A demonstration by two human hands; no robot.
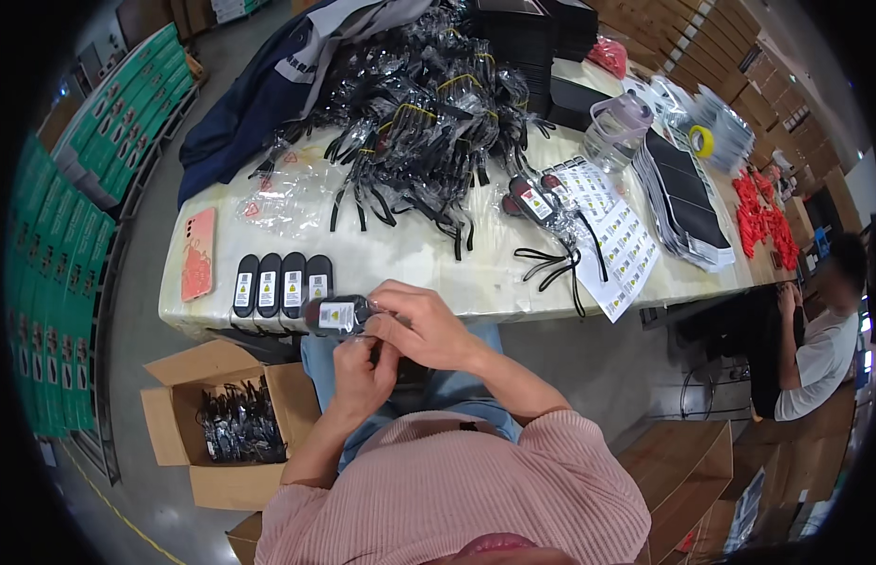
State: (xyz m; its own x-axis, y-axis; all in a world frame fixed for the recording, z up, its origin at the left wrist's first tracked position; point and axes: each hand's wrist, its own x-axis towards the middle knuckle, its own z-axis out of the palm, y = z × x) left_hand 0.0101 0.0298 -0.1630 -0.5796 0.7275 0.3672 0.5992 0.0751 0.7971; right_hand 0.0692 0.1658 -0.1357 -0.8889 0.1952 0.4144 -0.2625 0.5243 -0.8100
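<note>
Just over the table's near edge, a small black device in clear wrap (338,315) with a white label faces up between my hands. My right hand (421,325) pinches its right end, fingers closed over the wrap. Below it, my left hand (365,379) is closed at the same end, its fingertips pressed together near the wrap; what exactly they grip is partly hidden. Left of my hands, a row of several black labelled devices (267,286) lies side by side on the table (381,268).
Wrapped strapped devices (429,122) form a heap at the back. Label sheets (615,247), more bagged devices (534,201), a jug (618,127) and a phone (199,254) lie about. An open carton (209,363) stands lower left. A person (819,330) sits at right.
</note>
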